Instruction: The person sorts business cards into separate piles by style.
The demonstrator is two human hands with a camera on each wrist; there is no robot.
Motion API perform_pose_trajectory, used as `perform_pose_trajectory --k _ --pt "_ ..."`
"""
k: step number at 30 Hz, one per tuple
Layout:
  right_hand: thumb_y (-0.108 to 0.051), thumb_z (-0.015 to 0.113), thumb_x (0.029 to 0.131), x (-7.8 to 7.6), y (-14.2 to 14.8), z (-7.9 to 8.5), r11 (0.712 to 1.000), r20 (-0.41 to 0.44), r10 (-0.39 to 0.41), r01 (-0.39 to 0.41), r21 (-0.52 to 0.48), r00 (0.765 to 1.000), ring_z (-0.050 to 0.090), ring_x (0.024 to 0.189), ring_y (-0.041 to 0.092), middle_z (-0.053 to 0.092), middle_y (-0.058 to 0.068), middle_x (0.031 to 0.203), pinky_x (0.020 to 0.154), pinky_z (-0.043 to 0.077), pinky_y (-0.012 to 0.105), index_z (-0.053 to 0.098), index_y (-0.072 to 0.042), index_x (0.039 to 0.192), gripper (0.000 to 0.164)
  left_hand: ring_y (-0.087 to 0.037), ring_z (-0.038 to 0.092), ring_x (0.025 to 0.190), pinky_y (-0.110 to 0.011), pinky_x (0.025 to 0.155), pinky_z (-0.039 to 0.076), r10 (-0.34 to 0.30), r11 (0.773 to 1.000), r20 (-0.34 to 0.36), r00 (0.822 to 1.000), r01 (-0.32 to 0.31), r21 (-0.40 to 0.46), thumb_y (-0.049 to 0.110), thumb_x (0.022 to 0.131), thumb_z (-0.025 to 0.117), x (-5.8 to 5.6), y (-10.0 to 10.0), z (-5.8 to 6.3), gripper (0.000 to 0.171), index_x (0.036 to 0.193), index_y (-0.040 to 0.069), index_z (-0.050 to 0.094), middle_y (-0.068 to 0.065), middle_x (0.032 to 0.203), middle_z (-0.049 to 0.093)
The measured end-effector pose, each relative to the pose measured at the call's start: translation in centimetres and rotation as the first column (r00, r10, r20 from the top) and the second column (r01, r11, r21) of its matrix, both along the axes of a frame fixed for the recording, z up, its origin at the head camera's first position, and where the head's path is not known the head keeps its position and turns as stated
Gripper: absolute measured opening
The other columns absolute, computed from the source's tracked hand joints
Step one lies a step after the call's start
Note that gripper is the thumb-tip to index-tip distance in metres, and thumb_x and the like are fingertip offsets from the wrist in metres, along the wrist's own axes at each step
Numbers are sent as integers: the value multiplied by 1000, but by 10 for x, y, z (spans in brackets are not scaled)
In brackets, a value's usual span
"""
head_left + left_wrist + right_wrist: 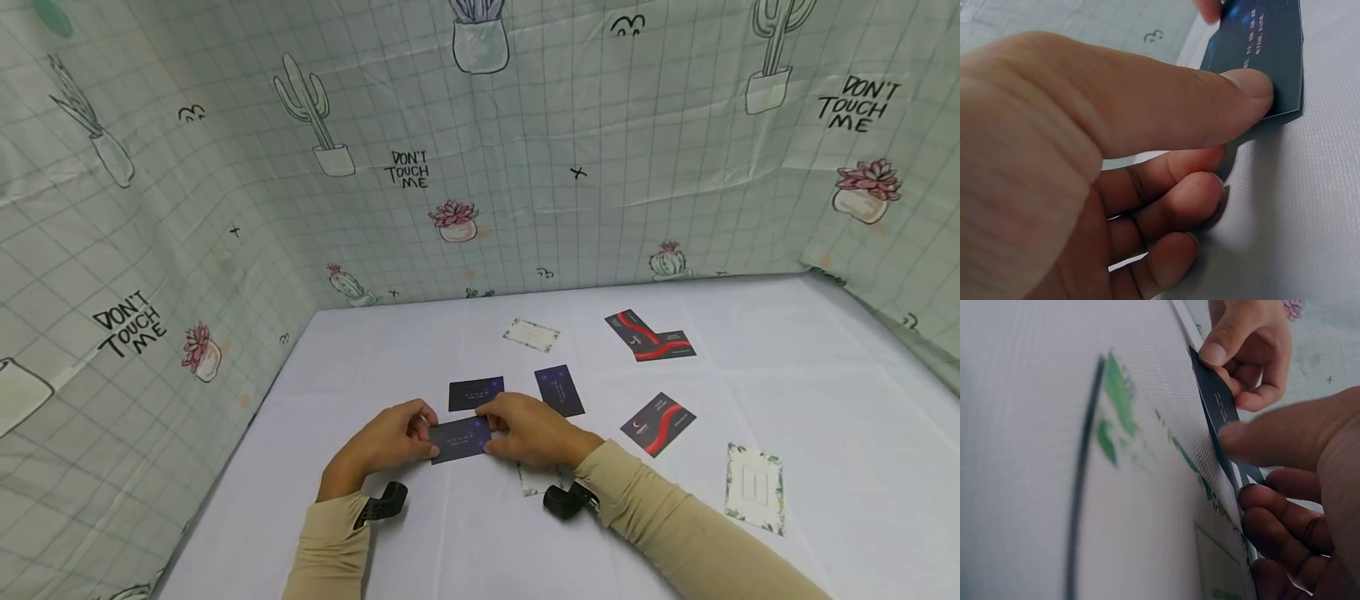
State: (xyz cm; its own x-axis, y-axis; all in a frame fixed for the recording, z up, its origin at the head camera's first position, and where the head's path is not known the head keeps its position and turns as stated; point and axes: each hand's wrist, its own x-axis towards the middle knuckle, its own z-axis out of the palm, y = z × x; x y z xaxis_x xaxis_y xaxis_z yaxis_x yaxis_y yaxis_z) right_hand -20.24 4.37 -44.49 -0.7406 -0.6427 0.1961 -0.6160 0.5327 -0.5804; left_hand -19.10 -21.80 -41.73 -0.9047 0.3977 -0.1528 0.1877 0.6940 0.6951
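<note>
A dark blue business card (pixel 459 440) with small pale print and blue spots lies between both hands in the head view. My left hand (pixel 388 435) pinches its left end, with the thumb (pixel 1179 106) on top in the left wrist view. My right hand (pixel 534 427) pinches the opposite end; in the right wrist view the card (pixel 1215 400) spans from one hand to the other. Just beyond it lies a second dark card (pixel 476 393), and another dark blue card (pixel 559 390) sits past the right hand. A white leaf-bordered card (pixel 538 479) is partly hidden under the right hand.
Overlapping black-and-red cards (pixel 649 337) lie at the back right, with one more black-and-red card (pixel 658 424) nearer. White leaf-bordered cards lie at the back (pixel 531 335) and far right (pixel 754 489). A printed cloth (pixel 510 208) hangs behind the white table (pixel 360 350).
</note>
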Motion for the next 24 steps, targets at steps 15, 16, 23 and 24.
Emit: perform_pose_trajectory --k 15,16,23,24 --pt "-23 78 85 -1 1 -1 1000 5 -26 26 12 1000 51 87 10 54 -6 95 80 46 29 61 -2 134 56 -19 54 77 -29 67 44 0 992 -5 1000 0 129 9 85 78 -3 -5 -3 35 115 3 63 -3 87 59" --pt "-21 79 84 -1 1 -1 1000 15 -24 24 -7 1000 52 87 10 55 -6 94 80 47 30 62 -2 133 55 -19 54 77 -29 68 44 -1 991 -4 1000 1 135 9 85 78 -2 -5 -2 35 116 3 63 -4 87 59" --pt "-11 78 84 -5 5 0 991 96 2 12 -136 995 54 85 10 59 -4 92 79 48 29 60 0 134 54 -20 55 81 -30 70 44 25 982 -20 999 -21 190 9 87 76 -1 -2 1 36 119 2 62 -6 90 58" --pt "-10 78 84 -6 5 -1 989 98 2 12 -146 995 55 84 10 59 -4 91 78 48 29 60 0 134 54 -20 55 81 -30 70 44 34 980 -28 999 -28 197 9 87 76 -1 -1 2 35 120 2 62 -6 90 58"
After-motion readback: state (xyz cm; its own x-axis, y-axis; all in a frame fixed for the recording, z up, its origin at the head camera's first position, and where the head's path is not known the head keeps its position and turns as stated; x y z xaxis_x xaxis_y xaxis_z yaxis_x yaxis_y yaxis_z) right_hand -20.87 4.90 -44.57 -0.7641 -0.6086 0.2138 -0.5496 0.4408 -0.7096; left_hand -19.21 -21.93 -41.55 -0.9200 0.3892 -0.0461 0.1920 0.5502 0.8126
